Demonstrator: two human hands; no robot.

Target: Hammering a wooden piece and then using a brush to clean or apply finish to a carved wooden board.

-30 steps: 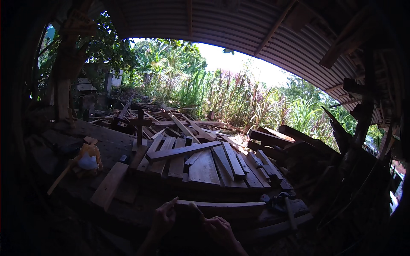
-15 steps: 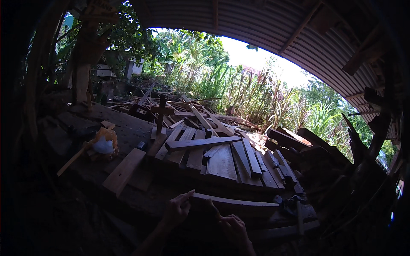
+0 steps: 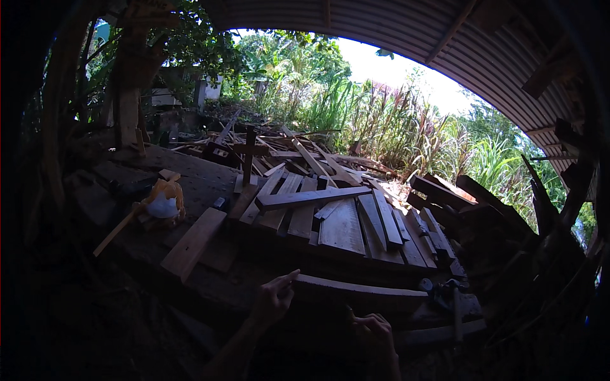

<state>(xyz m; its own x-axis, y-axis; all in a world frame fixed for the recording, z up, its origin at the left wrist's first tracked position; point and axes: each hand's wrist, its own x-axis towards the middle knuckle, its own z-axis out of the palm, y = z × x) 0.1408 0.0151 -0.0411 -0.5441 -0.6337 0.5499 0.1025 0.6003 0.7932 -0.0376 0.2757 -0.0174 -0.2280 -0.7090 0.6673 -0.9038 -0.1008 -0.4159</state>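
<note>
A wooden plank (image 3: 365, 289) lies crosswise along the near side of the dark work surface, its top edge catching light. At its left end is my left hand (image 3: 274, 300), index finger stretched along the corner and the other fingers curled in against the wood. My right hand (image 3: 373, 329) is closed in front of the plank's near face, right of its middle. A small thin thing pokes up from those fingers, too dark to name. Deep shadow hides both palms and the plank's lower side.
Cut boards (image 3: 340, 225) lie loosely side by side beyond the plank. A hammer-like tool (image 3: 457, 311) rests by its right end. To the left are a thick board (image 3: 194, 244) and an orange-and-white bag (image 3: 164, 206). An upright wooden piece (image 3: 249, 155) stands farther back, before scrap wood.
My right hand has slid to the right along the plank with the small thin thing. My left hand stays at the plank's left end. The whole view has shifted slightly.
</note>
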